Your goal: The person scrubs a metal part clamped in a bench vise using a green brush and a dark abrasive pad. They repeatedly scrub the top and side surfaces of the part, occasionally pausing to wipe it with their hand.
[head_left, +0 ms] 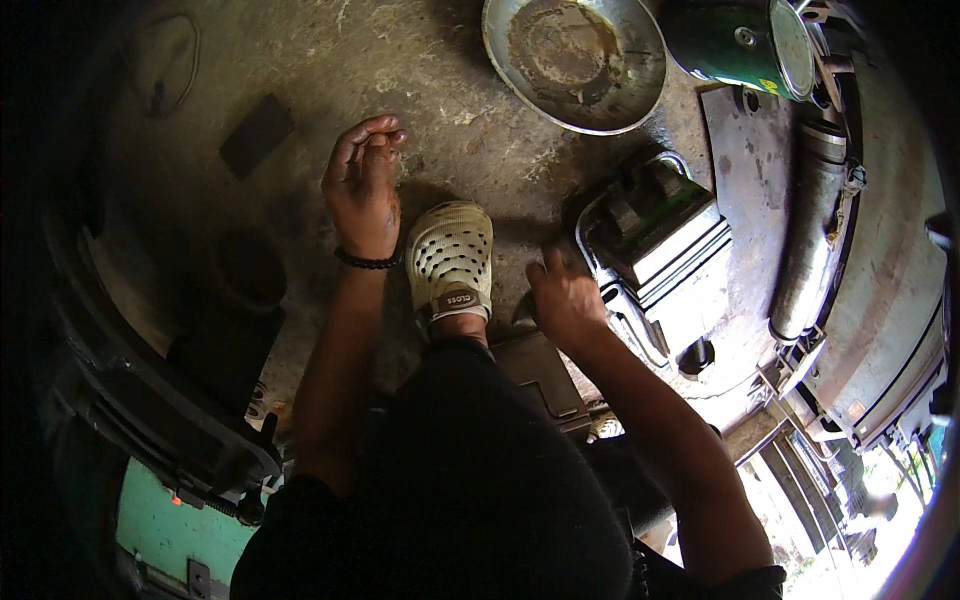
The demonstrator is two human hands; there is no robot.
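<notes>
My left hand (pixel 362 185) hovers over the stained concrete floor (pixel 440 90), its fingers curled with the tips pinched together; whether a small part sits between them I cannot tell. A dark bead bracelet circles that wrist. My right hand (pixel 563 295) rests against the near side of a grey metal engine block (pixel 665 260) with cooling fins and appears to grip a dark piece at its edge. Between the hands is my foot in a pale perforated clog (pixel 450 255).
A round, rusty metal pan (pixel 575 60) lies at the top. Beside it stands a green can (pixel 745 40). A steel exhaust pipe (pixel 810 230) runs down the right. Black vehicle body panels (pixel 170 350) fill the left, and a dark flat pad (pixel 257 135) lies on the floor.
</notes>
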